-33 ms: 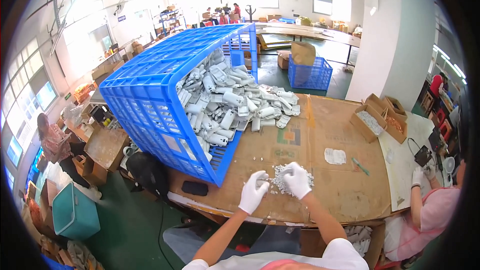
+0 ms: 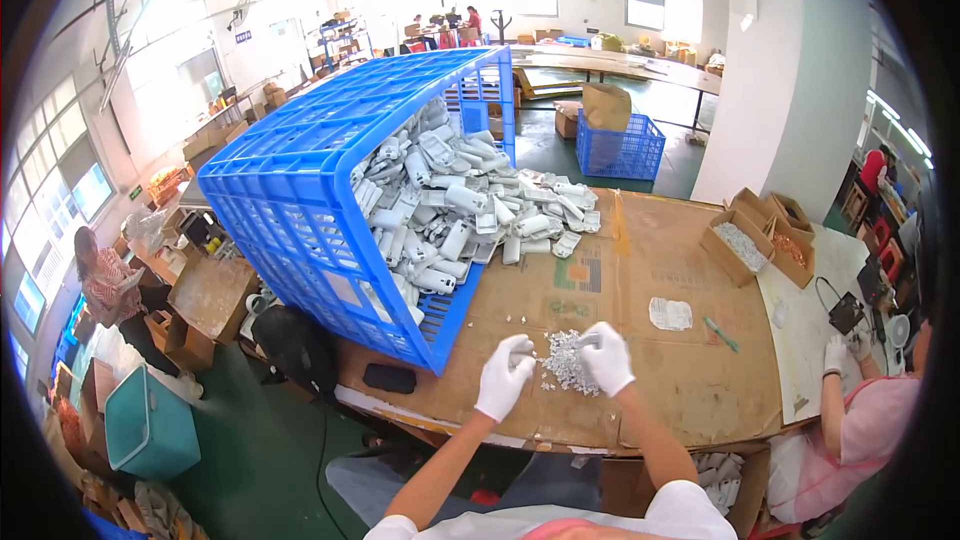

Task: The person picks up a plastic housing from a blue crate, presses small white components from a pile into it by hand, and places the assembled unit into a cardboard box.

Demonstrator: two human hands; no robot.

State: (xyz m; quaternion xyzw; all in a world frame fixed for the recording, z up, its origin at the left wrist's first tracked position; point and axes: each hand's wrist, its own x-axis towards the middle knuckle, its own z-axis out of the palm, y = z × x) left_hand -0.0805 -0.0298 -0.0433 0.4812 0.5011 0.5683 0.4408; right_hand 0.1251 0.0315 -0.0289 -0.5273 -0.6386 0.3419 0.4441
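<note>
A small heap of tiny pale grey parts (image 2: 566, 364) lies on the cardboard-covered table in front of me. Beside its left edge is my left hand (image 2: 504, 378), white-gloved, with fingers curled and closed together. At the heap's right side my right hand (image 2: 607, 360), gloved the same way, holds its fingers in a pinch. What either hand has between its fingertips is too small to make out. Farther off, a big blue plastic crate (image 2: 330, 175) rests on its side, with many white plastic housings (image 2: 465, 198) spilling from its mouth onto the table.
On the cardboard sheet (image 2: 690, 380) lie a paper label (image 2: 670, 314) and a green tool (image 2: 721, 334). Small cardboard boxes of parts (image 2: 738, 245) stand at the right. A black case (image 2: 389, 377) sits by the near edge. A gloved co-worker (image 2: 850, 410) works at the right.
My right hand has shifted slightly right, uncovering more of the heap. The left hand has dipped a little lower. Crate and housings stay as they were.
</note>
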